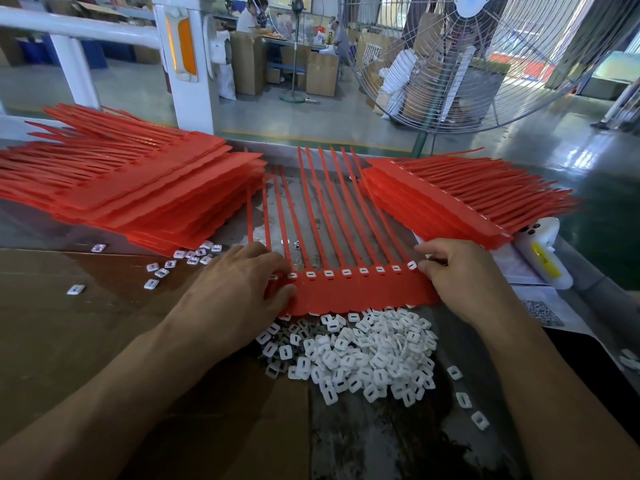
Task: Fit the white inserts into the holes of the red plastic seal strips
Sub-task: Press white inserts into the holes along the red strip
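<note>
With the left hand point(239, 282) pressing flat at nine o'clock and the right hand point(460, 275) pinching the three o'clock end of the red strip sheet point(360, 292), its white inserts point(346, 271) look seated, yet lifting unevenly could pop them loose.

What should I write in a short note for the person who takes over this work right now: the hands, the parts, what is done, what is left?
Left hand: fingers pressing on the left end of the flat red plastic seal strip sheet in the middle of the table.
Right hand: fingers curled on the sheet's right end, at the last white rectangular insert.
Done: the visible holes along this sheet carry white inserts; the left end is hidden by the hand.
Loose white inserts: heap near the sheet's front edge.
Red sheet stacks: left stack shows no inserts, probably to do; right stack shows white inserts, probably finished.
</note>
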A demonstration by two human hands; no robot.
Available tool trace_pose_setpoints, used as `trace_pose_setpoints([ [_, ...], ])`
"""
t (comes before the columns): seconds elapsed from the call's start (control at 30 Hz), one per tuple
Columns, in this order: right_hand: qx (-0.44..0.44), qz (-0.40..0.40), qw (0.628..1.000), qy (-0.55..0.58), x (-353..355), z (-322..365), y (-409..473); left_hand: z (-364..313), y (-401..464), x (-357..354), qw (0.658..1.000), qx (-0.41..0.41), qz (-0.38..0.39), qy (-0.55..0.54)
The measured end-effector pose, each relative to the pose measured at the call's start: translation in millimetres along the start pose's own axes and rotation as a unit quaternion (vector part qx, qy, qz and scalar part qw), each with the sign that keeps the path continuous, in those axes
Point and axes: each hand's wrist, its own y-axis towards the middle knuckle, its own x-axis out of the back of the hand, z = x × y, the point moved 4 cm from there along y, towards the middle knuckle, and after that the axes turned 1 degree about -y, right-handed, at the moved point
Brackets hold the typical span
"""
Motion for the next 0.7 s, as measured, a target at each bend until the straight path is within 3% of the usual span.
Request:
trace_pose_setpoints([
  [0.7, -0.005, 0.068, 0.974, -0.218, 0.3, 27.9, -7.7, -0.2, -2.1, 1.3, 1.0, -0.002, -0.01, -0.006],
])
